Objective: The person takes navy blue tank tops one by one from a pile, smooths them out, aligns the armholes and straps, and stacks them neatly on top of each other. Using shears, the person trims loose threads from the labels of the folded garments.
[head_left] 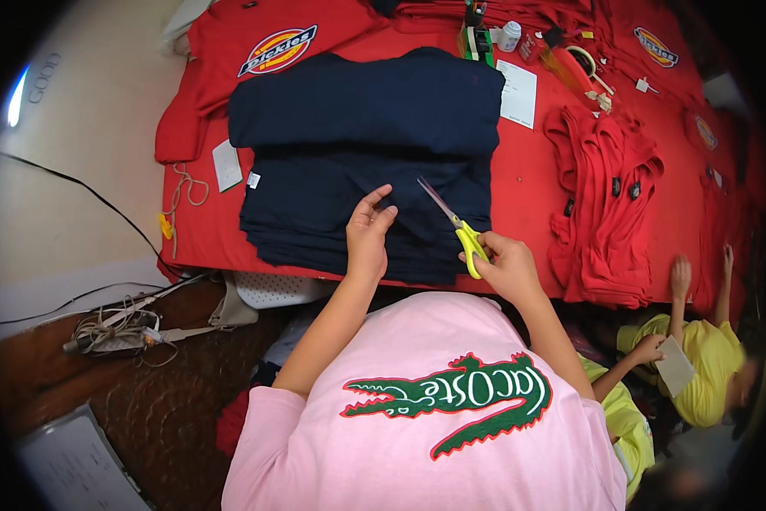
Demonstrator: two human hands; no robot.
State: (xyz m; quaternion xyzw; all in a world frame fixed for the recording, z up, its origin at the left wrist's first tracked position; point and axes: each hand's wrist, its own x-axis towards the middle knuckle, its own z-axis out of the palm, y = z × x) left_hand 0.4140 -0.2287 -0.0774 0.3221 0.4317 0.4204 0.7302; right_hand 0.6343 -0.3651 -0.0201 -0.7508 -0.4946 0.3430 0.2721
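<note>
My right hand [506, 266] grips a pair of scissors [468, 241] by its yellow-green handles. The metal blades point up and to the left, over a stack of folded navy garments [315, 204]. My left hand [370, 234] is raised above the same stack, its thumb and forefinger slightly apart with only dark cloth showing between them. A small white label [253, 180] shows at the stack's left edge. The upper part of the top garment lies folded in a thick band across the far side.
A red cloth covers the table [528, 196]. To the right lies a pile of folded red garments [609, 204]. Farther back are a paper sheet [518, 94], a small white bottle [508, 36] and a tape roll [581, 60]. Two people in yellow [698, 366] work at the lower right.
</note>
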